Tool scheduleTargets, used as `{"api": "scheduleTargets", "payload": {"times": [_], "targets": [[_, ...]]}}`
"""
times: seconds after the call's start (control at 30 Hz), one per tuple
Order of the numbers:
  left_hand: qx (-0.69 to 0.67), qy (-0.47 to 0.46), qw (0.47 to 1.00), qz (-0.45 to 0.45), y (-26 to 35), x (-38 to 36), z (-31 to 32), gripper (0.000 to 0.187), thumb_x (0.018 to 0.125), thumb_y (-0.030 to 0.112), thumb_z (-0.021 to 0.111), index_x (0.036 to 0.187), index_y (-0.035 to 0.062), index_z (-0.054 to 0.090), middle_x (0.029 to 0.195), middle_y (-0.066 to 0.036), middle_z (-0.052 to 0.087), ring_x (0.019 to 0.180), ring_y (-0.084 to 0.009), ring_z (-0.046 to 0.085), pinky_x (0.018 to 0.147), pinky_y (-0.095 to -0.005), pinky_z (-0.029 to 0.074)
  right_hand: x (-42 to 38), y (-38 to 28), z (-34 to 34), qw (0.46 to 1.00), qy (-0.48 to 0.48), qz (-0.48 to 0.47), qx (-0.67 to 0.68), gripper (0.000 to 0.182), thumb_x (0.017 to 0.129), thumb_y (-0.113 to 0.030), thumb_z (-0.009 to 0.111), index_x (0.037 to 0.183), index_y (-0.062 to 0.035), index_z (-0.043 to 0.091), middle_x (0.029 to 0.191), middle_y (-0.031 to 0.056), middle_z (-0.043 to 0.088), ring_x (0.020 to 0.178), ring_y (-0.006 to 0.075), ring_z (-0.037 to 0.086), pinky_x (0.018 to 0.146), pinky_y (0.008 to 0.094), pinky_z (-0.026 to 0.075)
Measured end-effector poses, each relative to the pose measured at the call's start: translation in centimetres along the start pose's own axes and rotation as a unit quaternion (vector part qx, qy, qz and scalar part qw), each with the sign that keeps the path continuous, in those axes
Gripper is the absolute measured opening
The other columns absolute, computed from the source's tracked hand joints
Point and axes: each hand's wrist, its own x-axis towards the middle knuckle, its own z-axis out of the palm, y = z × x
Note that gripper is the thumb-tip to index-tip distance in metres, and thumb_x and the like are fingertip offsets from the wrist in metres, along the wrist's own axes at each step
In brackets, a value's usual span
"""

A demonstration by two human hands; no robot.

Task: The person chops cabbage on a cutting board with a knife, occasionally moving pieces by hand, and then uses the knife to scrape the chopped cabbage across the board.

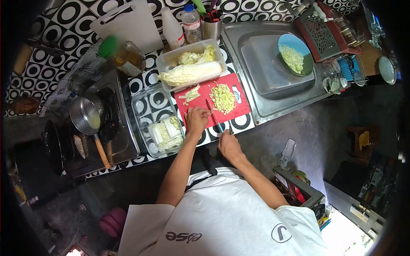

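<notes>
My right hand (229,144) is wrapped round the blue handle of a kitchen knife (212,110), whose blade lies over the red cutting board (237,112). Beside the blade, my left hand (197,119) rests on the board with its fingers curled; what lies under the fingertips is too small to make out. A heap of diced cabbage (223,99) sits on the board to the right of the knife. Toward the board's upper left lie a few loose cabbage strips (191,94).
A plastic tub (168,88) behind the board holds napa cabbage (192,73). Left of the board, a clear container (141,104) holds cut cabbage. In the sink (267,104) area stands a blue bowl (285,39) of shredded cabbage. A saucepan (81,112) sits on the stove at left.
</notes>
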Motion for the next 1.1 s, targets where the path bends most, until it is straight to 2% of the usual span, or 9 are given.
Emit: {"api": "scheduleTargets", "payload": {"times": [0.17, 0.37, 0.57, 0.9, 1.0, 1.1], "targets": [[0.002, 0.004, 1.000, 0.006, 0.2, -0.3, -0.2, 0.010, 0.073, 0.024, 0.070, 0.079, 0.0160, 0.073, 0.084, -0.002, 0.063, 0.090, -0.0255, 0.051, 0.086, -0.0451, 0.035, 0.9, 1.2, 1.9, 0.999, 0.036, -0.009, -0.002, 0.029, 0.094, -0.023, 0.040, 0.092, 0.0055, 0.045, 0.076, 0.0302, 0.061, 0.076, 0.0473, 0.060, 0.069, 0.0538, 0.048], [0.015, -0.003, 1.000, 0.003, 0.5, -0.2, -0.3, 0.011, 0.072, 0.024, 0.070, 0.079, 0.0151, 0.072, 0.084, -0.001, 0.063, 0.091, -0.0255, 0.051, 0.086, -0.0454, 0.035, 2.2, 0.7, 1.4, 0.999, 0.043, -0.017, 0.005, 0.030, 0.093, -0.023, 0.041, 0.093, 0.0065, 0.046, 0.077, 0.0309, 0.060, 0.077, 0.0472, 0.060, 0.070, 0.0534, 0.049], [0.022, 0.026, 0.999, 0.027, 0.1, -0.5, 0.0, 0.010, 0.069, 0.019, 0.069, 0.079, 0.0169, 0.072, 0.083, 0.000, 0.063, 0.089, -0.0246, 0.051, 0.085, -0.0438, 0.036, 1.6, -0.2, -1.0, 1.000, 0.003, -0.023, 0.006, 0.033, 0.093, -0.023, 0.040, 0.095, 0.0087, 0.047, 0.081, 0.0337, 0.060, 0.081, 0.0472, 0.060, 0.073, 0.0519, 0.049], [0.016, 0.024, 0.999, 0.019, 0.3, -0.6, -0.1, 0.009, 0.069, 0.020, 0.070, 0.078, 0.0178, 0.073, 0.083, -0.001, 0.063, 0.089, -0.0245, 0.051, 0.084, -0.0430, 0.036, 1.5, 1.4, 2.5, 0.999, 0.047, -0.008, 0.025, 0.031, 0.093, -0.024, 0.040, 0.092, 0.0073, 0.046, 0.077, 0.0326, 0.059, 0.079, 0.0485, 0.059, 0.072, 0.0533, 0.048], [0.013, 0.017, 1.000, 0.022, 0.4, -0.4, -0.1, 0.009, 0.070, 0.020, 0.070, 0.078, 0.0178, 0.073, 0.084, -0.001, 0.063, 0.090, -0.0246, 0.051, 0.084, -0.0432, 0.035, 2.8, 1.0, 2.2, 0.998, 0.046, -0.033, 0.007, 0.029, 0.093, -0.023, 0.041, 0.091, 0.0059, 0.045, 0.075, 0.0318, 0.059, 0.077, 0.0480, 0.060, 0.071, 0.0535, 0.048], [0.015, 0.018, 1.000, 0.018, 0.5, -0.4, -0.1, 0.009, 0.070, 0.020, 0.070, 0.078, 0.0175, 0.073, 0.084, -0.001, 0.063, 0.090, -0.0247, 0.050, 0.085, -0.0436, 0.035, 2.2, 1.3, 2.5, 0.998, 0.053, -0.034, 0.031, 0.031, 0.093, -0.024, 0.043, 0.091, 0.0067, 0.045, 0.073, 0.0337, 0.057, 0.075, 0.0514, 0.057, 0.069, 0.0557, 0.046]]}}
